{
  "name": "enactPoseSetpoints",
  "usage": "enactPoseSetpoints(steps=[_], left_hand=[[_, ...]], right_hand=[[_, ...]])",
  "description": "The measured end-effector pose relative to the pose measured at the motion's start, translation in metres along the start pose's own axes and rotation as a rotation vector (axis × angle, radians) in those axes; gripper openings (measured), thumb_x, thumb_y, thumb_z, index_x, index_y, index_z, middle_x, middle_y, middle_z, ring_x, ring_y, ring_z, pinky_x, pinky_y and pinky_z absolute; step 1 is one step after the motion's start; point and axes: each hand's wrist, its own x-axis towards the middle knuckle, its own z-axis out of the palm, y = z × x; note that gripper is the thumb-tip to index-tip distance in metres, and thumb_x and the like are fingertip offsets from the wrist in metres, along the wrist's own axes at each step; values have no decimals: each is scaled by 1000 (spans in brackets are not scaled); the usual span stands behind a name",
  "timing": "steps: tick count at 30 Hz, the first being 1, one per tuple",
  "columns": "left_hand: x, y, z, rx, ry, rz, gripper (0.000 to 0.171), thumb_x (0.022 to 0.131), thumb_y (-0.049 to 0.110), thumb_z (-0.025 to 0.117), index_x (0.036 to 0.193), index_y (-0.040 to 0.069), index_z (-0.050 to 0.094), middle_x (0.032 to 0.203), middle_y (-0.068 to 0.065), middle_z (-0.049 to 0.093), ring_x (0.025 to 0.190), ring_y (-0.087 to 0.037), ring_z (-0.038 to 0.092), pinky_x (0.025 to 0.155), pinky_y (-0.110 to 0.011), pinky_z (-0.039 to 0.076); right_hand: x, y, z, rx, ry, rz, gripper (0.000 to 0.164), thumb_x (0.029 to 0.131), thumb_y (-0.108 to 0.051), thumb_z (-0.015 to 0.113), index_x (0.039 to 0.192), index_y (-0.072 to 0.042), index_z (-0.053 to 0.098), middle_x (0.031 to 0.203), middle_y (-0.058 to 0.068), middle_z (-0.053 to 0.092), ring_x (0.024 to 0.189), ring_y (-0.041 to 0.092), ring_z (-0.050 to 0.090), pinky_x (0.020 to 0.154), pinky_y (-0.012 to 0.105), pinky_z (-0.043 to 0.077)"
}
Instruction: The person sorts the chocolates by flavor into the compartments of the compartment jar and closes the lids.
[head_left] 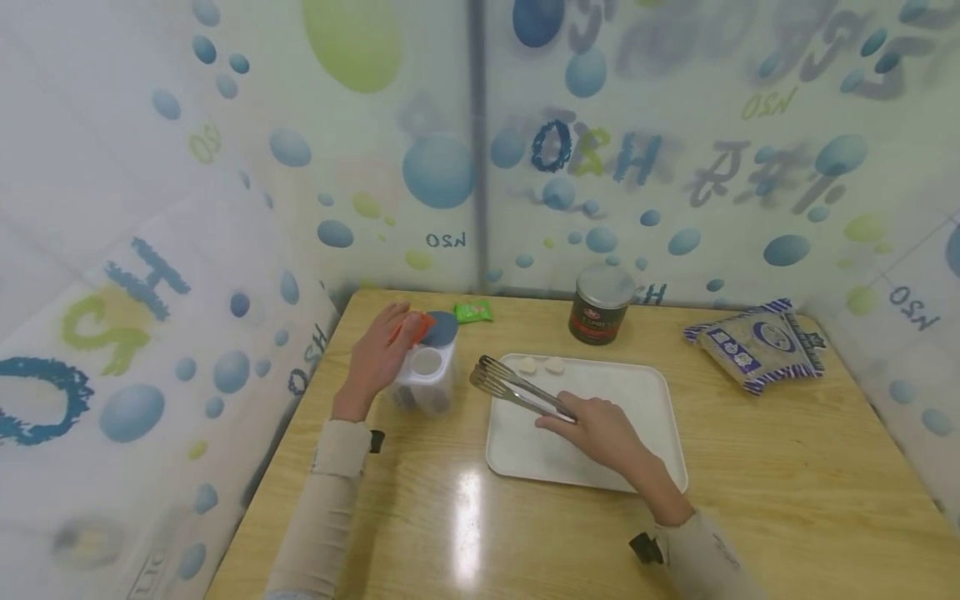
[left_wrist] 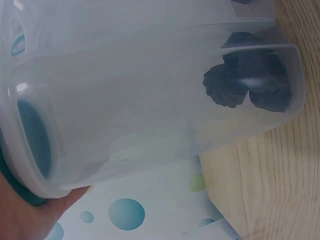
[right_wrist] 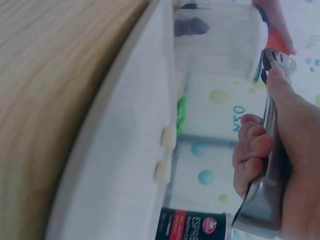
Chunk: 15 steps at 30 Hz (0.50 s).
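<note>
At the left of the table, my left hand (head_left: 378, 354) is over the top of a clear plastic container (left_wrist: 125, 110), its fingers around a red lid (head_left: 414, 330). A blue lid (head_left: 440, 328) sits beside it, and a round opening (head_left: 427, 361) shows on the near side. Dark ruffled pieces (left_wrist: 250, 75) lie at the container's bottom. My right hand (head_left: 603, 429) grips metal serving tongs (head_left: 525, 389) above the white tray (head_left: 585, 433), their slotted tips pointing left towards the container. Two small pale pieces (head_left: 541, 365) rest along the tray's far edge.
A small green packet (head_left: 473, 312) lies behind the container. An espresso tin (head_left: 600, 307) stands beyond the tray. To the right is a blue and white bag (head_left: 757, 346). Patterned curtain walls (head_left: 420, 100) border the table's back and sides.
</note>
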Motion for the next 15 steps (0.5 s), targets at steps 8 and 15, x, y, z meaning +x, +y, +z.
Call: enactPoseSetpoints(steps=[8, 15], left_hand=[[0, 1, -1, 1, -7, -13, 66, 103, 64, 26, 135, 18, 61, 161, -5, 37, 155, -26, 20, 119, -63, 19], [0, -1, -1, 22, -8, -12, 67, 103, 64, 25, 135, 16, 61, 161, -6, 37, 154, -27, 21, 120, -62, 19]], right_hand=[[23, -28, 2, 34, 5, -2, 38, 92, -57, 62, 83, -22, 50, 61, -10, 41, 50, 6, 35, 46, 23, 29], [44, -47, 8, 27, 12, -52, 43, 93, -57, 60, 77, -21, 43, 60, -10, 32, 49, 6, 29, 45, 23, 25]])
